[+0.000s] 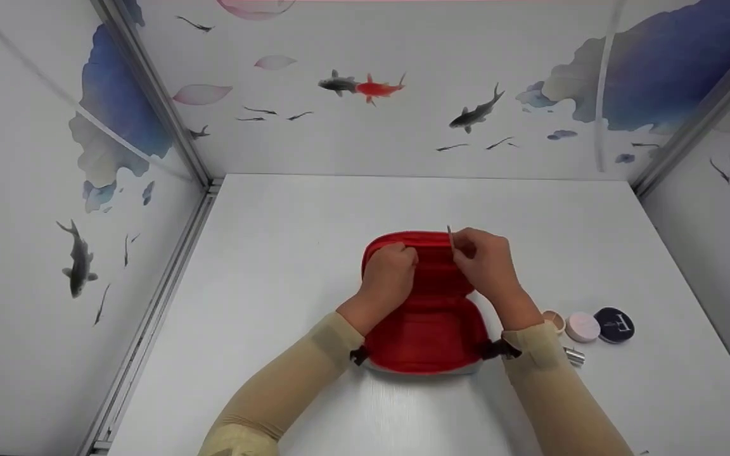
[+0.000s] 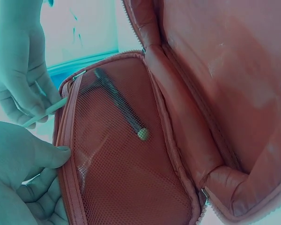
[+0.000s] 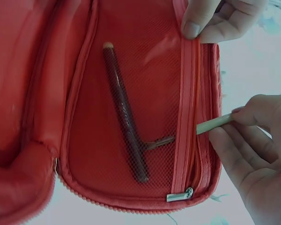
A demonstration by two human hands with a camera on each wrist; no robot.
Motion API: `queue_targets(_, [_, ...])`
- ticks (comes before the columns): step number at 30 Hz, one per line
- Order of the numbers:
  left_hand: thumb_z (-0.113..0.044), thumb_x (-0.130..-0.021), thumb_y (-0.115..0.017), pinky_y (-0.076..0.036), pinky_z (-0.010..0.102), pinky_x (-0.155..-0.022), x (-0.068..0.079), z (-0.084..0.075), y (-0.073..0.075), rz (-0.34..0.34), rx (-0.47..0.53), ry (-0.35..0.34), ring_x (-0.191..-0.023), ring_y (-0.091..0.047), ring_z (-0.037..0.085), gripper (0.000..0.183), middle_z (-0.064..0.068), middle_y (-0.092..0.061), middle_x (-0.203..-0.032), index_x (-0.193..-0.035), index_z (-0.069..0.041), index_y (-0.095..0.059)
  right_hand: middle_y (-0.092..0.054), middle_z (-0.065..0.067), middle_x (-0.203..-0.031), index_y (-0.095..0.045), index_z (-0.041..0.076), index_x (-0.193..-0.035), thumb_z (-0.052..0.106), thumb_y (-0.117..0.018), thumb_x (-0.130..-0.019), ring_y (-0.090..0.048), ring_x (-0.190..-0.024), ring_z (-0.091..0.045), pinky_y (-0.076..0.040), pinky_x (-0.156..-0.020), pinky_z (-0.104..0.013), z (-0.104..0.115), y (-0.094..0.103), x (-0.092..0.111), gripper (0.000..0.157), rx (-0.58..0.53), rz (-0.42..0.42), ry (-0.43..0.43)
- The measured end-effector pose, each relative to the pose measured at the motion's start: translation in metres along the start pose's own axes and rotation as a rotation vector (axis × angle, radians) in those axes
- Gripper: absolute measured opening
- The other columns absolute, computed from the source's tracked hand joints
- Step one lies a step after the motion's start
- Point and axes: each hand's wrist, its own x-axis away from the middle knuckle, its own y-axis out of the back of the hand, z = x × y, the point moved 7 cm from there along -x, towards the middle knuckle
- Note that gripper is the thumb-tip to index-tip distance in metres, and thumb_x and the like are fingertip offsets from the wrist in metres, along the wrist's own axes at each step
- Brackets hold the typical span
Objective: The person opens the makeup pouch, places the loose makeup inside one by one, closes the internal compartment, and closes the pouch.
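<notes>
As the head view shows, a red, soft-lined zippered case (image 1: 428, 342) lies opened on a white tabletop (image 1: 276, 221), about midway between its left and right edges and well apart from both, with its raised half toward the far edge. The left hand (image 1: 385, 273) grips that half's left part; the right hand (image 1: 486, 261) pinches a slim pale stick (image 1: 451, 240) at its right. Between the case and the right edge sit a tan round container (image 1: 554, 321), a pale pink round jar (image 1: 583, 327), a dark round compact (image 1: 615, 325) and a silver cylinder (image 1: 574, 357). White panels (image 1: 403, 145) painted with fish and blue leaves, framed by grey metal posts (image 1: 156, 95), rise behind the far edge and at both sides.

From the left wrist, the left thumb presses the zipper-edged rim of a red mesh pocket (image 2: 117, 173), fingers curled behind it.

From the right wrist, the pale stick, held between thumb and fingers, crosses the rim; its inner end reaches a dark brown rod (image 3: 122, 108) under the mesh, though contact is unclear.
</notes>
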Motion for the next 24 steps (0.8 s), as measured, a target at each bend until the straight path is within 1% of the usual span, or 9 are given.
queue_targets(4, [-0.009, -0.102, -0.067, -0.06, 0.028, -0.08, 0.0, 0.0, -0.001, 0.008, 0.013, 0.005, -0.086, -0.069, 0.019, 0.01, 0.006, -0.069, -0.087, -0.094, -0.009, -0.073, -0.08, -0.014, -0.098, -0.079, 0.004, -0.105, -0.004, -0.072, -0.093, -0.075, -0.09, -0.03, -0.062, -0.08, -0.049, -0.003, -0.006, 0.001, 0.016, 0.068, 0.084, 0.024])
queue_targets(8, [-0.009, -0.102, -0.067, -0.06, 0.029, -0.08, 0.002, 0.0, -0.001, 0.019, 0.034, 0.011, -0.086, -0.068, 0.02, 0.009, 0.006, -0.069, -0.087, -0.094, -0.009, -0.073, -0.079, -0.015, -0.099, -0.08, 0.003, -0.105, -0.003, -0.072, -0.094, -0.074, -0.091, -0.031, -0.062, -0.081, -0.049, -0.004, -0.014, 0.002, 0.016, 0.131, 0.178, 0.029])
queue_targets(11, [-0.008, -0.102, -0.067, -0.059, 0.03, -0.079, 0.002, -0.001, -0.001, 0.012, 0.044, 0.013, -0.085, -0.068, 0.021, 0.01, 0.007, -0.068, -0.087, -0.093, -0.009, -0.072, -0.079, -0.014, -0.099, -0.081, 0.004, -0.105, -0.004, -0.071, -0.094, -0.075, -0.093, -0.031, -0.063, -0.084, -0.049, -0.002, -0.019, 0.003, 0.017, 0.164, 0.226, 0.043])
queue_targets(15, [-0.009, -0.103, -0.066, -0.059, 0.029, -0.077, 0.003, -0.003, -0.003, -0.004, 0.045, 0.006, -0.083, -0.068, 0.021, 0.013, 0.007, -0.067, -0.085, -0.091, -0.008, -0.072, -0.08, -0.015, -0.097, -0.082, 0.004, -0.102, -0.004, -0.07, -0.095, -0.075, -0.092, -0.031, -0.063, -0.083, -0.049, 0.002, -0.025, 0.005, 0.015, 0.202, 0.262, 0.076])
queue_targets(18, [-0.01, -0.104, -0.066, -0.058, 0.029, -0.076, 0.003, -0.004, -0.003, -0.008, 0.047, 0.004, -0.083, -0.067, 0.021, 0.014, 0.007, -0.066, -0.084, -0.091, -0.009, -0.072, -0.079, -0.015, -0.096, -0.081, 0.003, -0.101, -0.003, -0.069, -0.097, -0.075, -0.09, -0.031, -0.063, -0.082, -0.049, 0.004, -0.027, 0.005, 0.015, 0.218, 0.282, 0.084])
queue_targets(24, [-0.009, -0.103, -0.067, -0.058, 0.028, -0.077, 0.004, -0.003, -0.003, -0.019, 0.054, 0.013, -0.082, -0.067, 0.019, 0.012, 0.006, -0.067, -0.085, -0.094, -0.009, -0.075, -0.08, -0.015, -0.102, -0.082, 0.005, -0.106, 0.0, -0.071, -0.097, -0.076, -0.098, -0.032, -0.063, -0.089, -0.051, 0.005, -0.024, 0.005, 0.015, 0.212, 0.294, 0.051])
